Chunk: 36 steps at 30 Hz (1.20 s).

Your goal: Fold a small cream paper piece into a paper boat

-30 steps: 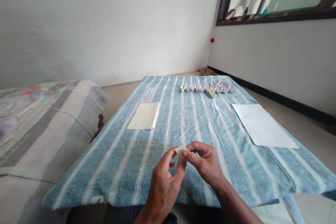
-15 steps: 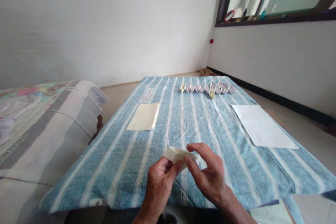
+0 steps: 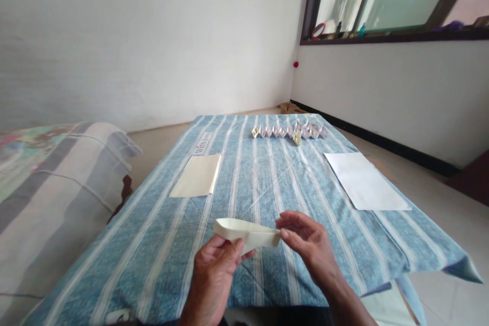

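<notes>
A folded piece of pale yellow paper (image 3: 254, 234) is held over the near part of the table, with its left end bowed open in a loop. My left hand (image 3: 216, 267) is closed on its lower left, thumb in front and fingers behind. At the paper's right end, my right hand (image 3: 311, 242) pinches the tip between thumb and fingers. Farther off stands a cluster of several small folded paper shapes (image 3: 282, 131), mostly pale purple with a few yellowish ones.
A blue-and-white striped cloth (image 3: 244, 173) covers the table. Yellowish paper sheets (image 3: 196, 175) lie on its left, and white sheets (image 3: 364, 181) on its right. A bed (image 3: 76, 178) stands at the left, beyond a gap. A window (image 3: 393, 0) is at the upper right.
The folded paper has opened out into a longer, looped form. My right hand has moved to its right end, and my left hand sits farther left. The view has turned slightly to the right.
</notes>
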Each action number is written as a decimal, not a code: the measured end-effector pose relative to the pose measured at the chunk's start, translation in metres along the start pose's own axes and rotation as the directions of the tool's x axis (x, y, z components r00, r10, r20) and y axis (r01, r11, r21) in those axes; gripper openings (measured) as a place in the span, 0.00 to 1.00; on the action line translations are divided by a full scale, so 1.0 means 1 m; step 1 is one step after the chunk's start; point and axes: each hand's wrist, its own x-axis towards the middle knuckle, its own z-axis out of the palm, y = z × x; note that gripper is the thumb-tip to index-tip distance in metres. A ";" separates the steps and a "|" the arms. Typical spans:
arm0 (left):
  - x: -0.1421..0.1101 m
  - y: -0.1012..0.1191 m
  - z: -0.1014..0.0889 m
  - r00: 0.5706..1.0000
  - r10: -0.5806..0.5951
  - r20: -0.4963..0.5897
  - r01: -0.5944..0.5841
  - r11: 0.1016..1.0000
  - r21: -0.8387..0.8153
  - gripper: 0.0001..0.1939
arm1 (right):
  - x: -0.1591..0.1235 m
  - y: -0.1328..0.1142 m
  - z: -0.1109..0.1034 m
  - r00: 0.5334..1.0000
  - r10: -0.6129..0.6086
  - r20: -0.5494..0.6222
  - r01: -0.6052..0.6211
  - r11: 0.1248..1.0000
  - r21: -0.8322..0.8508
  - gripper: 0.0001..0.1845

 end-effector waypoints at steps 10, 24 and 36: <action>-0.002 -0.001 0.002 1.000 -0.021 0.016 0.022 0.999 -0.042 0.13 | -0.007 0.003 0.009 0.972 0.075 0.222 -0.102 0.988 0.116 0.12; -0.003 0.000 -0.007 0.996 -0.083 0.037 0.088 0.983 -0.162 0.14 | -0.009 0.000 0.012 0.963 0.049 0.266 -0.079 0.992 0.102 0.13; -0.001 -0.004 -0.009 0.961 -0.251 0.115 0.276 0.889 -0.365 0.13 | -0.001 -0.006 -0.003 0.868 -0.106 0.486 0.010 0.981 0.196 0.23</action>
